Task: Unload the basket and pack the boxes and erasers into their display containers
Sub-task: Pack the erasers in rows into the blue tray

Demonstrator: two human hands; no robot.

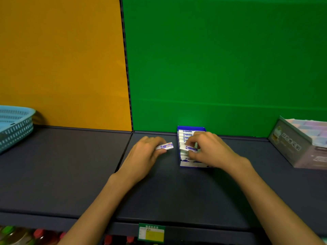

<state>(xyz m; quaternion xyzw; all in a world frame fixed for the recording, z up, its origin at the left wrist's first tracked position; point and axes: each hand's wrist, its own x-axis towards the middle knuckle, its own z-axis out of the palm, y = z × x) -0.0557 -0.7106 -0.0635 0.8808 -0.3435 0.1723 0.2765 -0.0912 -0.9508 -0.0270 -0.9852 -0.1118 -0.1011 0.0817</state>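
Note:
A small blue display box (192, 128) stands on the dark shelf (70, 165), against the green back wall, with several white erasers lined up inside. My right hand (208, 149) is over this box and pinches one eraser (188, 148) at the row's front. My left hand (145, 152) rests on the shelf just left of the box and holds another eraser (165, 146) in its fingertips. A light blue perforated basket (15, 126) sits at the far left; its contents are out of sight.
A grey display carton (297, 147) with pastel items on top stands at the right end of the shelf. A green and yellow price tag (151, 233) hangs on the shelf's front edge. Bottles with coloured caps show on the shelf below.

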